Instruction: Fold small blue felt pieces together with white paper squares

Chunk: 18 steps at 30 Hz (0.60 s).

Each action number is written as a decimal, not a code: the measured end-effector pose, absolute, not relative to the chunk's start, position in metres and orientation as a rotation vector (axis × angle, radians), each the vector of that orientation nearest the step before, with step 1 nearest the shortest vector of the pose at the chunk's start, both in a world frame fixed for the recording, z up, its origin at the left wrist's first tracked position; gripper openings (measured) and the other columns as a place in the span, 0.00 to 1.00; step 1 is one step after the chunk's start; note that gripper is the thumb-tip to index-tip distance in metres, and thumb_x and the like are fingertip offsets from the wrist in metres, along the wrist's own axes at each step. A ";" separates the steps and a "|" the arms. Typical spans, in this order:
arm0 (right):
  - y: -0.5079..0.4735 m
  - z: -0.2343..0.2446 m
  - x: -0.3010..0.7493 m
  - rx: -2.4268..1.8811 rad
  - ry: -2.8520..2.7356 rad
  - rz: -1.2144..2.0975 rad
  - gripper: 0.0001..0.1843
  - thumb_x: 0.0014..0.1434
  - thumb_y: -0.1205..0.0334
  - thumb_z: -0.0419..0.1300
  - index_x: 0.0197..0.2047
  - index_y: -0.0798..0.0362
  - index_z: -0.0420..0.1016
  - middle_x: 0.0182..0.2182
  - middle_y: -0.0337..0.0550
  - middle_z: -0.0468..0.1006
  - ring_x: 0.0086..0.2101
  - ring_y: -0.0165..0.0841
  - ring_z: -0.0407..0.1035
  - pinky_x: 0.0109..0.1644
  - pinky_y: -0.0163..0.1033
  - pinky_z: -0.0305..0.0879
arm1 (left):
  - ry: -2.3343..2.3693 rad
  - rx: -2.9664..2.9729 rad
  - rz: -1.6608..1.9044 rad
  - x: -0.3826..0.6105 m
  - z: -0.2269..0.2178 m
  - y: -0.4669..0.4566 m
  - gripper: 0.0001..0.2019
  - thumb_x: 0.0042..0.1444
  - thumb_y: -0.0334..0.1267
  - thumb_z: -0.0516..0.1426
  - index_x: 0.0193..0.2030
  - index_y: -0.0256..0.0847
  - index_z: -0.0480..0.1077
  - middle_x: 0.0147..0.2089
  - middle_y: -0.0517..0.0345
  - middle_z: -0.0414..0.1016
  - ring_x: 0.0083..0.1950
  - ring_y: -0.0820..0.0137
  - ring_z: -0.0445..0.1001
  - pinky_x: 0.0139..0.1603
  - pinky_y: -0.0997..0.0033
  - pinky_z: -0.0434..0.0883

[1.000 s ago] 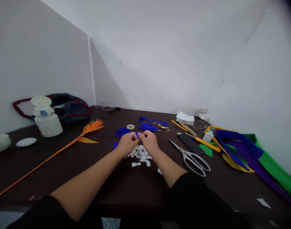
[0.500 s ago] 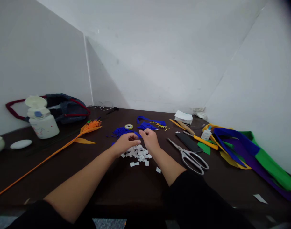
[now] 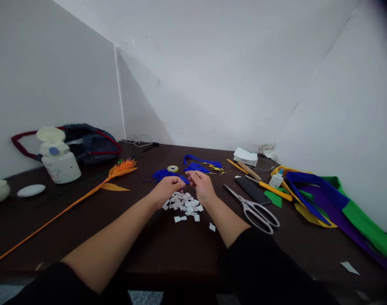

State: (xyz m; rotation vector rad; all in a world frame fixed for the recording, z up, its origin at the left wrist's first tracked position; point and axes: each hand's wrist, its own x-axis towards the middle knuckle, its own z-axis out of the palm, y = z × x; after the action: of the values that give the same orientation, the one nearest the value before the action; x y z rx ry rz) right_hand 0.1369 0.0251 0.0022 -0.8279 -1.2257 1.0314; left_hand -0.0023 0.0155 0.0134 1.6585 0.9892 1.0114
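Observation:
My left hand and my right hand face each other over the middle of the dark table, fingertips close but apart. The left thumb and forefinger are pinched together. My right fingers are bent in towards the thumb. Whatever they grip is too small to make out. A bit of blue felt shows between and just beyond the fingertips. Under the hands lies a loose pile of small white paper pieces. Beyond the left hand is a heap of thin blue strips, beside a round yellow-rimmed spool.
Scissors, a black phone-like slab, a yellow-handled knife and a glue bottle lie right, before coloured felt. Leftward are an orange craft flower, a white bottle and a denim bag.
The view has shifted slightly. My left fingers have drawn into a tighter pinch, and the right fingertips have turned a little towards the left hand.

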 end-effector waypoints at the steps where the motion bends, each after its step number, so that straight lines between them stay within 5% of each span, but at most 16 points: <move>1: 0.025 0.003 0.138 -0.803 -1.219 1.081 0.14 0.46 0.55 0.56 0.32 0.55 0.73 0.21 0.36 0.65 0.21 0.24 0.55 0.26 0.32 0.54 | 0.967 1.649 1.011 -0.003 0.013 0.015 0.10 0.44 0.42 0.54 0.23 0.36 0.65 0.22 0.60 0.68 0.25 0.76 0.65 0.31 0.74 0.62; 7: 0.026 0.005 0.142 -0.812 -1.242 1.069 0.11 0.42 0.56 0.60 0.23 0.58 0.72 0.18 0.36 0.67 0.20 0.24 0.56 0.26 0.32 0.54 | 0.902 1.631 1.008 -0.004 0.013 0.015 0.09 0.45 0.40 0.54 0.23 0.36 0.66 0.22 0.61 0.68 0.25 0.76 0.65 0.31 0.74 0.62; 12: 0.025 0.007 0.143 -0.882 -1.306 0.891 0.17 0.43 0.54 0.59 0.15 0.55 0.60 0.16 0.35 0.65 0.21 0.25 0.58 0.27 0.33 0.54 | 0.937 1.766 0.990 -0.004 0.014 0.013 0.08 0.45 0.39 0.53 0.22 0.36 0.66 0.23 0.60 0.69 0.27 0.75 0.65 0.32 0.74 0.62; 18: 0.028 0.008 0.146 -1.095 -1.423 0.575 0.21 0.44 0.50 0.57 0.15 0.53 0.51 0.13 0.30 0.53 0.18 0.24 0.48 0.22 0.32 0.47 | 1.034 1.883 0.948 -0.004 0.013 0.014 0.09 0.45 0.40 0.53 0.23 0.36 0.67 0.24 0.59 0.70 0.26 0.74 0.65 0.32 0.74 0.62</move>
State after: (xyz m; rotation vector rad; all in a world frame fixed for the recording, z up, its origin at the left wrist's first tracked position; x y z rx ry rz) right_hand 0.1464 0.0277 0.0077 -1.0946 -1.4233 0.5751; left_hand -0.0039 0.0143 0.0127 1.8827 1.0336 0.9479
